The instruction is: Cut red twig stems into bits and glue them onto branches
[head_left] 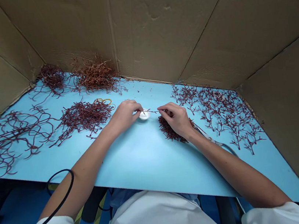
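Note:
My left hand [125, 114] rests on the light blue table [134, 162] with its fingers pinched at the rim of a small white dish [144, 115]. My right hand [176, 119] is closed in a pinch on a thin dark red twig [152, 111] whose tip reaches over the dish. Under the right hand lies a small heap of short dark red twig pieces [169, 131].
Piles of dark red branching twigs lie left [83, 117], far left [8, 133], at the back [94, 75] and spread out right [219, 113]. Yellow rubber bands [105, 101] and scissors [215, 141] lie on the table. Cardboard walls [154, 26] enclose it. A black cable [63, 191] hangs at front.

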Available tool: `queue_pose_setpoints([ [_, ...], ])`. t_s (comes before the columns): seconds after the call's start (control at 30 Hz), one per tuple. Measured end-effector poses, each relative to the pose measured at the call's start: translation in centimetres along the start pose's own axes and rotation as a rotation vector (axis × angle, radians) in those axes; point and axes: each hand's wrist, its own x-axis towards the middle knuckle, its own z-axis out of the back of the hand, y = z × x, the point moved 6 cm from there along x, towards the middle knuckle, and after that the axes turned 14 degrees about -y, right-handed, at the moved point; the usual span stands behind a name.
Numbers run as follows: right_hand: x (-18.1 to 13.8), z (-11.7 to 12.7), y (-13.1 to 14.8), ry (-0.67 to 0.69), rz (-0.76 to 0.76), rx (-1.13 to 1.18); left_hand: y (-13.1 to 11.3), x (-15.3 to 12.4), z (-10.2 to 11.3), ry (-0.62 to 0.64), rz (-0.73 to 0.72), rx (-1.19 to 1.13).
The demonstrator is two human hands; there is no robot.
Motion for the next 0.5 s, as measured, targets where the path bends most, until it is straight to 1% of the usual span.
queue_pose_setpoints([
  [0.13,-0.01,-0.16,0.05,0.001,0.008,0.006,0.49,0.00,0.49,-0.030,0.021,-0.070],
  [0.3,-0.01,0.10,0.30,0.004,0.023,-0.006,0.38,-0.08,0.80,-0.031,0.003,-0.097],
  [0.5,-0.08,0.44,0.33,0.016,0.021,-0.023,0.05,-0.04,0.30,-0.037,-0.034,-0.058],
])
